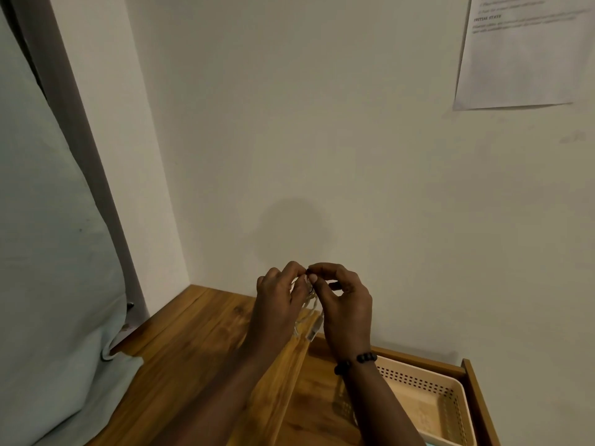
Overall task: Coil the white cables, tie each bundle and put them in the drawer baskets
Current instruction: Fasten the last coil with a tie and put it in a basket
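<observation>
A plain pale wall (322, 123) fills most of the view, with a printed paper sheet (521, 56) stuck to it at upper right; its text is too blurred to read. A light cloth or curtain (48, 252) hangs down the left side. Below, a wooden tabletop (193, 342) meets the wall at its far edge. At its right side an open wooden drawer (476, 397) contains a beige perforated basket (434, 403), which looks empty where visible. Both hands are raised above the tabletop's far edge, close to the wall. The left hand (280, 300) is closed around a bundle of white cable (310, 312), loops and a connector hanging beneath it. The right hand (346, 304), black bead bracelet (357, 362) at the wrist, pinches something small and dark at the bundle's top, fingertips touching those of the left.
</observation>
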The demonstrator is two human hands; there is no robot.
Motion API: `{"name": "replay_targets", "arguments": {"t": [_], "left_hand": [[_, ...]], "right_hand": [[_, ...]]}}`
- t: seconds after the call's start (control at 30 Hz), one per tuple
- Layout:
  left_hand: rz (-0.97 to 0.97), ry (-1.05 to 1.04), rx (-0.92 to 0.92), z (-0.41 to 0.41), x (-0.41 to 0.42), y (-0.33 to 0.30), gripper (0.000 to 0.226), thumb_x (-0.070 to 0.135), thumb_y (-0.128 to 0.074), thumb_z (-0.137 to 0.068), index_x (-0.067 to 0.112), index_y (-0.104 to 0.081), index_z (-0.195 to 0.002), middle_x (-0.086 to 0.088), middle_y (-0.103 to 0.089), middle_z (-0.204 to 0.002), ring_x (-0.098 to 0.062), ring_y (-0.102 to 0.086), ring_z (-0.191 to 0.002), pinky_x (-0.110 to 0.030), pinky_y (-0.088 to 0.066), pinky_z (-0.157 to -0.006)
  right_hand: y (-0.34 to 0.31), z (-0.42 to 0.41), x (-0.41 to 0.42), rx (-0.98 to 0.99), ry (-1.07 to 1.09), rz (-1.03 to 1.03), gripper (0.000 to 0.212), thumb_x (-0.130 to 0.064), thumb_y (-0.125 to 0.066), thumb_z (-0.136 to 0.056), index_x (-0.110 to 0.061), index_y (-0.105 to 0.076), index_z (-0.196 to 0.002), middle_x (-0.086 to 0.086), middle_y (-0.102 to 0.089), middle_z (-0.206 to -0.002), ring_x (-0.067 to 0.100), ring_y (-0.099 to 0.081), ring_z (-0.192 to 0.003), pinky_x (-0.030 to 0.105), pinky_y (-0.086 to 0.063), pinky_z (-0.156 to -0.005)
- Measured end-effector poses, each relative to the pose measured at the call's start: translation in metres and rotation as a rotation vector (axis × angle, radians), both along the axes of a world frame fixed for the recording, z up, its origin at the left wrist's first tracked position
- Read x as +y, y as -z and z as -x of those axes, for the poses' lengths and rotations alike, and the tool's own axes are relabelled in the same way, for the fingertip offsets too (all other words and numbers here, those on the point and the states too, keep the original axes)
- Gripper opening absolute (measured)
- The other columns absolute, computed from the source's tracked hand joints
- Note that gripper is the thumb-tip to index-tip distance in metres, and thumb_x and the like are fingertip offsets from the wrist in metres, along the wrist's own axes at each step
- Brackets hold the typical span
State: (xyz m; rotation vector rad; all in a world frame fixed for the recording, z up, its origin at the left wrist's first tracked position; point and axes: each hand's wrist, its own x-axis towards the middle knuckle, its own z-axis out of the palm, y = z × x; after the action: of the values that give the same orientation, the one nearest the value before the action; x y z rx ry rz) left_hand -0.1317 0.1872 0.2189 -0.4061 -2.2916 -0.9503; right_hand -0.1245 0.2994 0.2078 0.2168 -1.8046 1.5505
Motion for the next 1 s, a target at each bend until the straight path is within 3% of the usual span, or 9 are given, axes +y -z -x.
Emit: {"name": "replay_targets", "arguments": {"t": [0.3,0.47,0.57,0.73,0.93,1.0], "left_hand": [[-0.047,0.009,-0.005,0.002,-0.001,0.002,0.021,0.031,-0.05,-0.098,0.019,-0.061,-0.111,-0.002,-0.063,-0.101,-0.015,-0.053,-0.098,-0.019,-0.049,-0.067],[-0.12,0.059,0.022,0.001,0.0,-0.001,0.019,0.031,-0.049,-0.098,0.016,-0.06,-0.102,0.001,-0.064,-0.094,-0.017,-0.059,-0.092,-0.033,-0.055,-0.067],[-0.093,0.05,0.033,-0.001,0.002,-0.005,0.014,0.027,-0.051,-0.098,0.016,-0.059,-0.102,0.002,-0.063,-0.096,-0.014,-0.056,-0.092,-0.026,-0.051,-0.066],[-0.038,0.041,0.031,-0.002,0.002,-0.008,0.015,0.03,-0.051,-0.098,0.018,-0.059,-0.103,0.001,-0.062,-0.097,-0.013,-0.052,-0.093,-0.014,-0.042,-0.061],[-0.038,0.062,0.026,0.0,0.001,-0.006,0.013,0.032,-0.053,-0.097,0.021,-0.059,-0.102,0.005,-0.064,-0.094,-0.015,-0.057,-0.092,-0.026,-0.052,-0.065],[-0.104,0.08,0.008,-0.002,0.002,-0.005,0.014,0.032,-0.055,-0.096,0.025,-0.056,-0.109,0.006,-0.066,-0.099,-0.015,-0.062,-0.096,-0.023,-0.055,-0.068]], "right_hand": [[0.0,0.003,0.003,-0.023,-0.016,-0.094,0.013,-0.018,-0.068,-0.089,-0.026,-0.073,-0.098,-0.013,-0.071,-0.096,0.005,-0.061,-0.096,0.01,-0.043,-0.075],[-0.004,-0.001,0.003,-0.038,-0.07,0.051,0.018,-0.016,-0.069,-0.088,-0.029,-0.069,-0.1,-0.014,-0.071,-0.089,0.004,-0.065,-0.088,0.016,-0.049,-0.07],[-0.002,-0.004,0.0,-0.026,-0.071,0.065,0.028,-0.016,-0.064,-0.091,-0.032,-0.064,-0.114,-0.013,-0.069,-0.092,0.002,-0.064,-0.091,0.012,-0.048,-0.07],[-0.001,-0.002,0.001,0.015,-0.029,-0.02,0.024,-0.017,-0.063,-0.091,-0.036,-0.068,-0.106,-0.014,-0.067,-0.099,0.004,-0.06,-0.093,0.01,-0.047,-0.071],[-0.001,0.002,0.002,0.042,-0.008,-0.063,0.009,-0.015,-0.064,-0.091,-0.022,-0.068,-0.096,-0.009,-0.067,-0.089,0.009,-0.061,-0.085,0.016,-0.047,-0.069],[0.001,0.002,0.0,0.058,0.015,-0.066,0.007,-0.016,-0.061,-0.093,-0.019,-0.066,-0.097,-0.008,-0.065,-0.089,0.011,-0.06,-0.084,0.019,-0.048,-0.068]]}}
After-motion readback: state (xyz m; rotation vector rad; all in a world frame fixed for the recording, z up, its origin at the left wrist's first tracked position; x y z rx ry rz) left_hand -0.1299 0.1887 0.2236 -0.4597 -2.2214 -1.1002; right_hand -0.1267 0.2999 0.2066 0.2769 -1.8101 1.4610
